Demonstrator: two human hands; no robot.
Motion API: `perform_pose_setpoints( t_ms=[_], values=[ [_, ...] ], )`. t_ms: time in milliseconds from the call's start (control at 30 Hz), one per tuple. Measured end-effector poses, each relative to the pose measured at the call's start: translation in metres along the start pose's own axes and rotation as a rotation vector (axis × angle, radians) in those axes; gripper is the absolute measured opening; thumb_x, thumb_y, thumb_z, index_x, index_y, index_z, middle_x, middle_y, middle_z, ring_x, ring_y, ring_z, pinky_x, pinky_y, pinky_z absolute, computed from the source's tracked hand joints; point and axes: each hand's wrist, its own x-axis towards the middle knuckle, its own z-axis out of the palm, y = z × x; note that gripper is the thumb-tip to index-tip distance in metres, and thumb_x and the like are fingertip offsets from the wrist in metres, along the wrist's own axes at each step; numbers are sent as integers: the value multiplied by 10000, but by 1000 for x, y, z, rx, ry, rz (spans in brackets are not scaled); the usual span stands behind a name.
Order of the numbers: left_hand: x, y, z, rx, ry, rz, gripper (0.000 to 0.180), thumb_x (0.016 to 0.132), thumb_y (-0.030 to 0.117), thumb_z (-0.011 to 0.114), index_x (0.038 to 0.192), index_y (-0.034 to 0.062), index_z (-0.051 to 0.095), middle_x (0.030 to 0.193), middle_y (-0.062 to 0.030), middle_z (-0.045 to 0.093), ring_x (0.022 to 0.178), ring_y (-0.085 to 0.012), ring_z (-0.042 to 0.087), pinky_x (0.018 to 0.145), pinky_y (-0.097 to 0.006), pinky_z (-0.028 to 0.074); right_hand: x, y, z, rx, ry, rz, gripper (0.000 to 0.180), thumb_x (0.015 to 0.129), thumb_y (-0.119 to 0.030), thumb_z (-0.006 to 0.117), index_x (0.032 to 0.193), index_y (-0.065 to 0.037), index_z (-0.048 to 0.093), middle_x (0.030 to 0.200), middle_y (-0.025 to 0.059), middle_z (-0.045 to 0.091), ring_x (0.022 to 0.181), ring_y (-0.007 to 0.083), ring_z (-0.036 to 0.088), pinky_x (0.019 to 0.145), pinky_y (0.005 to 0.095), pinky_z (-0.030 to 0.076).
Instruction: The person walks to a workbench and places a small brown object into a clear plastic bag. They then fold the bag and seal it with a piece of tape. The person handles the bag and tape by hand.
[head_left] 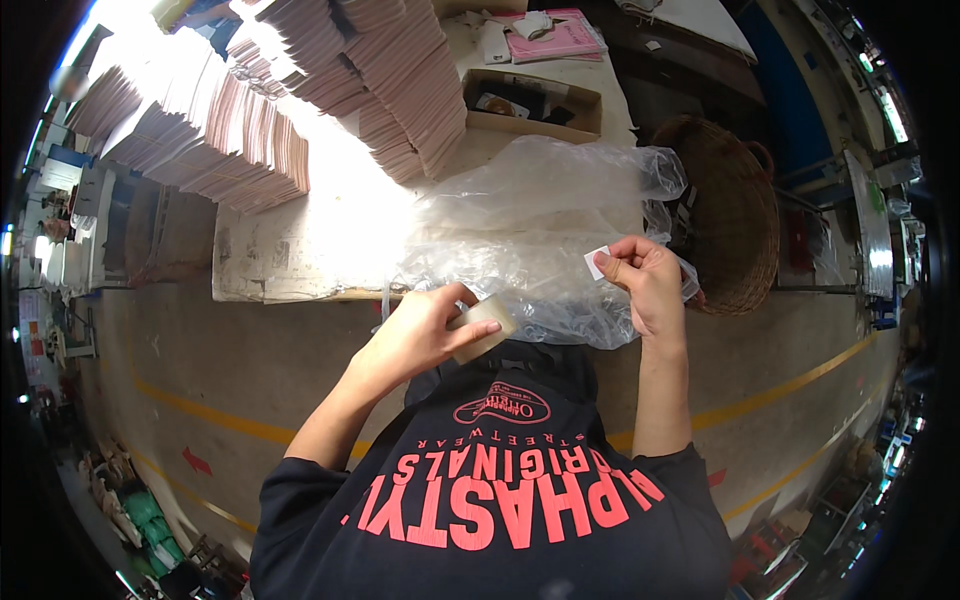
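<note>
The left hand (425, 325) grasps a roll of clear tape (487, 328), with the thumb on the near side and the other fingers bent behind it. The right hand (652, 285) pinches a small white label (596, 263) between thumb and finger. If this pinch becomes loose, the label may fall, and it could be lost among the folds of the plastic sheet (540, 205). If the label has a sticky back, which I cannot tell, it might also catch on the plastic in a wrong place.

The free end of the tape is not clear to see; a loose end could stick to the plastic or to itself. The roll is just beside the crumpled near part of the sheet, which hangs over the edge of the table (255, 265). Because the plastic looks thin and slippery, a pull from either hand could drag it down.

Farther out, the paper stacks (400, 95) stand high and a little uneven behind the sheet, so a strong push may topple them. To the right is a basket (745, 220), where a dropped label would perhaps be hard to find.
</note>
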Motion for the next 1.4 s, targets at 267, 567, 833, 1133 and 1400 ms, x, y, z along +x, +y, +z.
perform_pose_setpoints(
  t_ms=[267,567,833,1133,1400],
  values=[
    [12,-23,13,-147,-303,532,349,1014,177,725,1237,-19,543,1259,-225,667,1181,-337,666,974,-434,517,8,-14,-42,49,121,-61,135,924,-25,790,882,1,664,779,41,680,657,84,631,739,313,607],
    [18,-3,2,189,135,279,389,923,359,809,995,4,667,801,-217,716,768,-378,740,679,-441,559,11,-6,-50,59,230,-39,131,945,-43,778,910,7,662,852,64,695,712,127,686,717,287,639],
    [80,-10,0,410,393,244,363,922,400,776,1098,97,681,772,-169,733,782,-376,739,697,-483,571,64,72,-42,-155,387,-117,137,949,-80,777,962,6,670,825,25,684,717,112,650,650,283,545],
    [158,-22,23,606,352,191,348,877,396,763,1071,106,755,847,-157,761,853,-365,745,754,-480,581,111,141,-50,-792,501,-194,236,963,-201,740,1028,-11,617,828,210,709,788,427,697,723,479,530],
    [185,-38,41,608,398,204,294,876,350,757,975,76,727,831,-164,746,834,-384,743,720,-510,582,122,160,-58,-831,455,-167,242,1021,-233,641,1114,-17,582,961,270,720,958,516,679,819,569,507]
  ],
)
